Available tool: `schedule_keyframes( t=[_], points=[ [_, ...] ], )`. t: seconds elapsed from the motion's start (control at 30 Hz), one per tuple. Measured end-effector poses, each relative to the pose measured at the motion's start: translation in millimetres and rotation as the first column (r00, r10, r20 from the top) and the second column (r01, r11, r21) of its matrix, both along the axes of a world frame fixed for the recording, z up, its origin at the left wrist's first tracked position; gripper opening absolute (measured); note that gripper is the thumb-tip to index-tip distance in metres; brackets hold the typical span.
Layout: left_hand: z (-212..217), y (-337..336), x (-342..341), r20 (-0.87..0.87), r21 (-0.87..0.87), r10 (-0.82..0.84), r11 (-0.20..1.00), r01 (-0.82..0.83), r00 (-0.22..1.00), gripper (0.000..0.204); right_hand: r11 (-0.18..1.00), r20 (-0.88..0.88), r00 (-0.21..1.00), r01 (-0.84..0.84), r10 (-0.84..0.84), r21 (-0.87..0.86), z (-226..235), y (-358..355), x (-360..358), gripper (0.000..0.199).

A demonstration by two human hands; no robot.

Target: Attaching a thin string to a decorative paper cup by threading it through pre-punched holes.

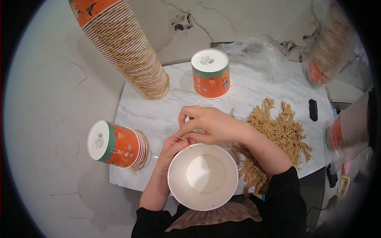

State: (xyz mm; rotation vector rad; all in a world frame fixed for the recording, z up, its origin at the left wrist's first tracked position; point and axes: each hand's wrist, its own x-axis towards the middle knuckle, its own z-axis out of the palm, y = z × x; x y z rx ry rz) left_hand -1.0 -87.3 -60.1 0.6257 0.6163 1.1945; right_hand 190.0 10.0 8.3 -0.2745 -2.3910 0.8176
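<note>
I have the thin tan string (182,138) at the near-left part of the tabletop, just beyond the far rim of a white-lined round paper bucket (177,178), whose open mouth faces up close against my front. My left hand (170,150) is closed, thumb and fingers pinched on the string beside that rim. My right hand (212,125) reaches across from the other side, fingers bent and thumb meeting the left fingertips; the tips overlap, so I cannot tell whether it also clamps the string.

Beside my right forearm lies a loose heap of tan strands (283,135). Beyond my hands, an orange paper bucket with a green band and white base (211,83) stands upside down on the white marble-patterned table (139,107). At the left edge is a short stack of upturned orange buckets (124,146), tan strands about its rims; farther back rises a tall stack of nested buckets (127,51), strung likewise. A crumpled clear plastic bag (258,57) lies at the back, and a small black oblong object (313,110) at the right.
</note>
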Motion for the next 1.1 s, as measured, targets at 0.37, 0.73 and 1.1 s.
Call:
schedule_keyframes(
  t=[0.37, 0.73, 1.1],
  points=[
    [-7.3, 6.2, -15.3, 0.214, 0.024, -0.177, 0.984, 0.176, 0.961, 0.021, 0.998, 0.026, 0.998, 0.052, -0.051, -0.034, -5.9, 5.6, -2.6, 0.010],
    [-10.6, 8.5, -1.9, -0.093, 0.158, 0.264, 0.956, -0.247, 0.960, 0.044, 0.997, 0.052, 0.996, 0.073, -0.074, 0.014, -9.3, -2.7, -7.8, 0.010],
    [-1.1, 3.5, 1.1, -0.223, 0.207, 0.306, 0.943, -0.262, 0.926, 0.045, 0.989, -0.025, 0.990, 0.141, -0.142, -0.038, -9.2, -4.3, -9.2, 0.014]
  ],
)
